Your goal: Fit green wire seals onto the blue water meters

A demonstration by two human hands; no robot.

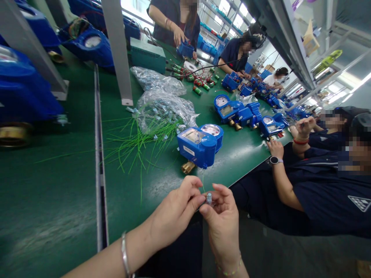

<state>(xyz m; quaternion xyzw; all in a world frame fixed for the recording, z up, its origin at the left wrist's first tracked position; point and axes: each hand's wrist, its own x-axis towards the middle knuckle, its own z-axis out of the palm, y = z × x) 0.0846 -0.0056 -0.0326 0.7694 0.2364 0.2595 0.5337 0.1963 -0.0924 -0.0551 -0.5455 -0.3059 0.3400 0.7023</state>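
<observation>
My left hand [176,210] and my right hand [222,220] meet just off the near edge of the green table [58,200]. Both pinch a small clear plastic seal [209,198] with a thin green wire rising from it. A blue water meter [199,144] with a brass fitting lies on the table just beyond my hands. Left of it is a loose spread of green wire ties [136,144].
Clear plastic bags [165,106] lie behind the ties. More blue meters [237,112] run along the table to the right, where several seated people work. A person stands at the far end. A grey post [118,50] stands on the table.
</observation>
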